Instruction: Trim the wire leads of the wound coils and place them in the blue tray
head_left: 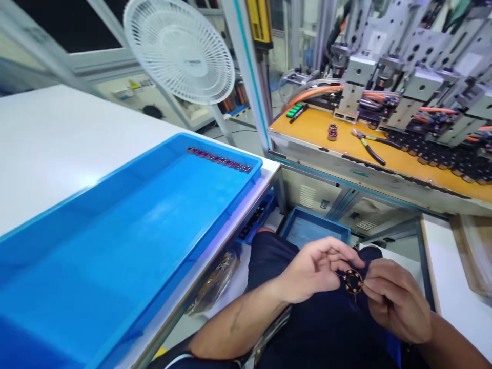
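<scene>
Over my lap, a small round black part with copper windings (352,281) is held between both hands. My left hand (321,266) is closed at the part's left side, with the thumb and fingers near a thin wire. My right hand (397,297) pinches the part's right edge between thumb and fingers. To the left, a large blue tray (154,220) lies on a white table, and a row of small red and black wound parts (219,159) runs along its far end.
A white fan (180,51) stands behind the tray. On the orange bench beneath the machine (357,66) lie pliers (371,146), two stacked wound parts (332,132) and a row of black parts (442,154). A smaller blue tray (315,225) is below.
</scene>
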Tool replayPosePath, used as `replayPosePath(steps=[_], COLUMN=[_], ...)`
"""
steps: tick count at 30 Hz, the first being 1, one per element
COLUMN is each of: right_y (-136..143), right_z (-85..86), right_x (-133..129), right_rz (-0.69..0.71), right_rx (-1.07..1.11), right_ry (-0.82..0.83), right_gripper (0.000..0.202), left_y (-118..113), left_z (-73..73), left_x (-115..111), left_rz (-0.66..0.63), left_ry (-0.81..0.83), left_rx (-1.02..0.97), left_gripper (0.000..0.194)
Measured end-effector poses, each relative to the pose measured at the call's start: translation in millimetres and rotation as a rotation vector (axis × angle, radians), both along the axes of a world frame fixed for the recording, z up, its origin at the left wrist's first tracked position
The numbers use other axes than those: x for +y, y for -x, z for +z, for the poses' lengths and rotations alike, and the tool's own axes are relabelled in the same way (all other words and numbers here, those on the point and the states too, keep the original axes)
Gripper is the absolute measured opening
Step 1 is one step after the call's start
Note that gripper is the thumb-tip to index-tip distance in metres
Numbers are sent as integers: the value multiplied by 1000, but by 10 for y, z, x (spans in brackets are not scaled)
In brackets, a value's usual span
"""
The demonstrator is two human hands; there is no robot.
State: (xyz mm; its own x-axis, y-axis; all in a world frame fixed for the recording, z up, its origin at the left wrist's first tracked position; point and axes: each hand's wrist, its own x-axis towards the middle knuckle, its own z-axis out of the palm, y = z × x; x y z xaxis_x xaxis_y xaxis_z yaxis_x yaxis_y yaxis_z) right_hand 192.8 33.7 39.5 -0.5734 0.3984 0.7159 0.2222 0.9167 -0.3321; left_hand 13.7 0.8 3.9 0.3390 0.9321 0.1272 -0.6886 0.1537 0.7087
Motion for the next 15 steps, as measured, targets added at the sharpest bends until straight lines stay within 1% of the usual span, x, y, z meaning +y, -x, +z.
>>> replayPosePath(steps=[2, 3, 4, 5, 9, 12, 15], right_y=[-31, -42, -49, -51, -9, 59, 124], right_z=[18, 28, 37, 45, 52, 62, 106], right_x=[11, 16, 21, 25, 30, 19, 7], right_rz=[10, 7, 1, -5, -74, -145, -175], right_rx=[-71, -90, -100, -107, -106, -112, -105], right_ry=[1, -16, -39, -65, -128, -97, -51], right_gripper=[18, 18, 18, 18, 12, 8, 8], left_y=[32, 46, 57, 63, 51, 42, 58], left_z=[6, 7, 6, 1, -35, -46, -21], left_x=[-1, -9, -21, -35, -84, -98, -98], left_rz=[-159, -219, -247, -239, -45, 73, 139], left_ry=[26, 31, 34, 34, 7, -54, -119], left_rx=[119, 150, 158, 155, 107, 28, -94], left_gripper=[41, 41, 40, 39, 33, 25, 26])
